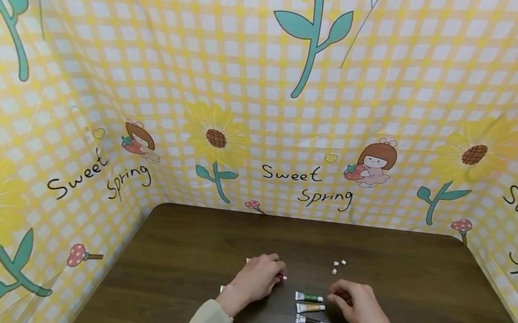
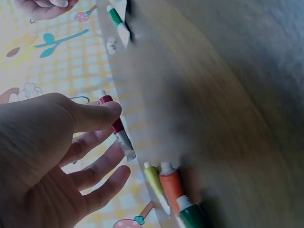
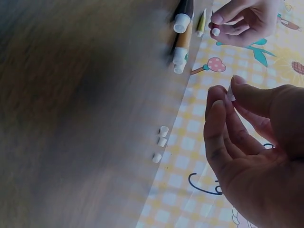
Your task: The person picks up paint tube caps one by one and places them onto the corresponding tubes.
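My left hand [image 1: 259,277] pinches a small red paint tube [image 2: 117,124] between thumb and fingers, its pale tip pointing toward the right hand. Across from it, my right hand [image 1: 363,306] pinches a tiny white cap [image 3: 231,94] between thumb and fingertips, apart from the tube. Between the hands lie a green paint tube [image 1: 311,298], an ochre one [image 1: 309,308] and a black one [image 1: 312,322], side by side. Three white caps [image 3: 163,131] sit on the table just beyond the right hand.
The left wrist view shows a yellow tube [image 2: 153,179], an orange tube [image 2: 172,186] and a dark green tube [image 2: 193,216] close by the left hand; the head view mostly hides them. A patterned cloth [image 1: 293,133] surrounds the dark wooden table [image 1: 421,286] at back and sides.
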Available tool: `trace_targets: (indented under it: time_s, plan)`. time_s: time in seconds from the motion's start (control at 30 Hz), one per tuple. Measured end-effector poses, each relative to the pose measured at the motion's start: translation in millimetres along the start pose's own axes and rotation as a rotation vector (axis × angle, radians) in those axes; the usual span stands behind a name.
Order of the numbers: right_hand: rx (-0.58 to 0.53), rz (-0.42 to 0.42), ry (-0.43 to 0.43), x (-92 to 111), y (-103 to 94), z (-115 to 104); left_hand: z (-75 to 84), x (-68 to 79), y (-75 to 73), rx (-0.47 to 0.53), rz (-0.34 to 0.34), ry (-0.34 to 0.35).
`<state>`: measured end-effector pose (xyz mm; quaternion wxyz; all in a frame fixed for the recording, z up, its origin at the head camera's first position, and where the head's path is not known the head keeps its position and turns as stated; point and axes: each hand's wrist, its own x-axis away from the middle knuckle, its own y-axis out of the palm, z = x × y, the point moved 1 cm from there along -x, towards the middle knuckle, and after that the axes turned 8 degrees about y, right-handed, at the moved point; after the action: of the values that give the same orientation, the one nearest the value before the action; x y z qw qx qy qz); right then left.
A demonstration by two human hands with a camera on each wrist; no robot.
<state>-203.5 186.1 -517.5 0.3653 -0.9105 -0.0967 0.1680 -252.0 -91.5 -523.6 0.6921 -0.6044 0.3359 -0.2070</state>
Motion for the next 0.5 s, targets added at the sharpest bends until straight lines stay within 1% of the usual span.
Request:
trace_targets:
  time_s: [0.13,0.3,0.5]
  plan:
    - [-0.016,0.016,-0.003,1,0.5,0,5.3,1.3,-5.7,0.02,0.006,-0.005]
    - [-0.03,0.036,-0.012,2,0.6,-1,11.1,2.3,-12.9,0.041,-0.011,-0.006]
    - [-0.061,0.033,0.018,2,-0.2,-5,15.6,3.3,-19.5,0.055,-0.028,-0.009]
